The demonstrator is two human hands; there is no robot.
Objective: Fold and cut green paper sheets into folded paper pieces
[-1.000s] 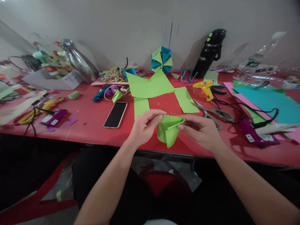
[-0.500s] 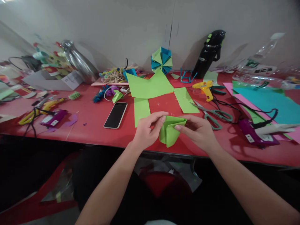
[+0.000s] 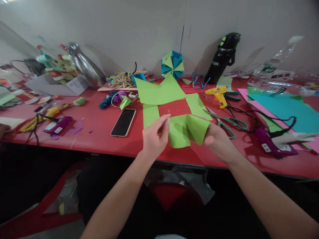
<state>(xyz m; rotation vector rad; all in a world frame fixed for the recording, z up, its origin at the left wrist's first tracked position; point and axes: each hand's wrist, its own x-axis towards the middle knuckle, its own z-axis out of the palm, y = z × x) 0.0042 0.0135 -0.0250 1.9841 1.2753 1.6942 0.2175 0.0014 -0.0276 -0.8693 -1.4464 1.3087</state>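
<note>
A creased piece of green paper [image 3: 178, 131] is held up between my two hands, just above the table's front edge. My left hand [image 3: 156, 134] pinches its left edge between thumb and fingers. At the opposite edge, my right hand [image 3: 219, 139] grips the paper, with some of its fingers hidden behind the sheet. A fold runs down the middle, and the right half bends toward me. Behind it lie a large green sheet [image 3: 159, 92] and two green strips, one on the left [image 3: 150, 114] and one on the right [image 3: 198, 105].
A phone [image 3: 123, 122] lies left of my hands. To the right are scissors [image 3: 230, 122], a yellow glue gun [image 3: 217, 94] and a purple power strip [image 3: 274, 142]. A blue-and-green folded paper ball [image 3: 172, 64] and a black bottle [image 3: 222, 58] stand by the wall.
The green paper, folded together before, is now spread wider between my hands. My right hand has moved to the right with its edge, and my left hand has shifted slightly left.
</note>
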